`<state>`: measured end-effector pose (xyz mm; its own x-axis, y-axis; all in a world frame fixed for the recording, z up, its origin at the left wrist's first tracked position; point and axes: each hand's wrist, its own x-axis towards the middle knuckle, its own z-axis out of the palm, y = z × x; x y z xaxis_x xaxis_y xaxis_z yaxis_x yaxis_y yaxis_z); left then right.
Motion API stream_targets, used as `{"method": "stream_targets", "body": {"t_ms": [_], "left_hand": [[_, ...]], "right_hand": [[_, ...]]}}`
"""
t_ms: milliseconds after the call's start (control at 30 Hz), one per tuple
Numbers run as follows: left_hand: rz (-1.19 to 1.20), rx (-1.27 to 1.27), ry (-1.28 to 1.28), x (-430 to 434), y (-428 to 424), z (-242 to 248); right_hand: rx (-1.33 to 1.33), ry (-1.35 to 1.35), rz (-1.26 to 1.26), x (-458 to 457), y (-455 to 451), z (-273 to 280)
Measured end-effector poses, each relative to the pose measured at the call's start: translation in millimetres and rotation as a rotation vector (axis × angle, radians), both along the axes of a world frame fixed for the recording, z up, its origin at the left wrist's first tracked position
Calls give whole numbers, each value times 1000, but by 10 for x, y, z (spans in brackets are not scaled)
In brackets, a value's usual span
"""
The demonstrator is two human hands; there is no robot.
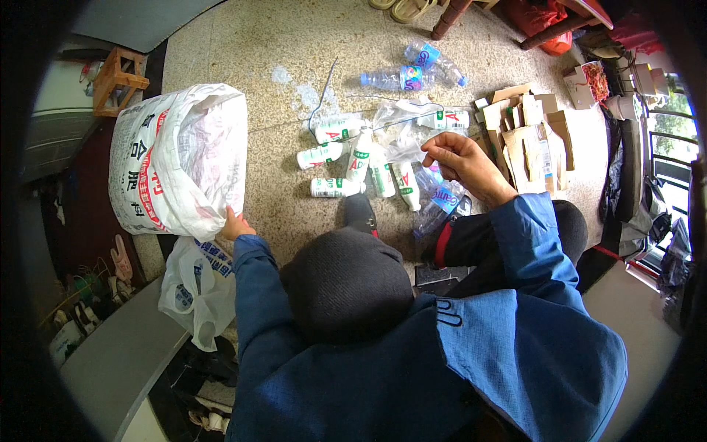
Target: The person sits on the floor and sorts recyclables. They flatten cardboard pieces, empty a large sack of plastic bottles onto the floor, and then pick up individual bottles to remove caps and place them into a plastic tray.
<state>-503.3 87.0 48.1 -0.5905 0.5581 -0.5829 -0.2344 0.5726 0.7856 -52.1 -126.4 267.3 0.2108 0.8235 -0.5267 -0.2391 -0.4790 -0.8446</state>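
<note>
My left hand (237, 225) grips the rim of a large white woven sack (138, 160), whose mouth faces right and shows a crumpled inner lining. My right hand (467, 166) is raised over the floor with its fingers curled and thumb near the index finger; whether something thin is between them I cannot tell. Below and left of it lie several white plastic bottles (359, 157) with green and red print. Clear bottles with blue labels (446, 199) lie partly under the right hand. A clear plastic bag (400, 124) and a thin blue strap (326, 91) lie among the white bottles.
Two clear bottles (386, 78) lie farther off. Flattened cardboard (527, 143) is stacked at the right, near a box of red shreds (594, 80). A white carrier bag (199, 287) is below the sack. A wooden stool (119, 83) stands at upper left, sandals (409, 10) at the top.
</note>
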Motion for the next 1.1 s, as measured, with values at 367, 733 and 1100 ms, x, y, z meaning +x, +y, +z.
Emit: {"method": "stream_targets", "body": {"t_ms": [367,733,1100], "left_hand": [[-123,334,252,-310,622,1795],[-195,488,50,-1016,973,2794],[-194,447,-20,-976,824,2609]], "right_hand": [[28,-32,63,-57,37,121],[68,-12,74,-70,42,170],[67,-4,79,-73,55,162]]}}
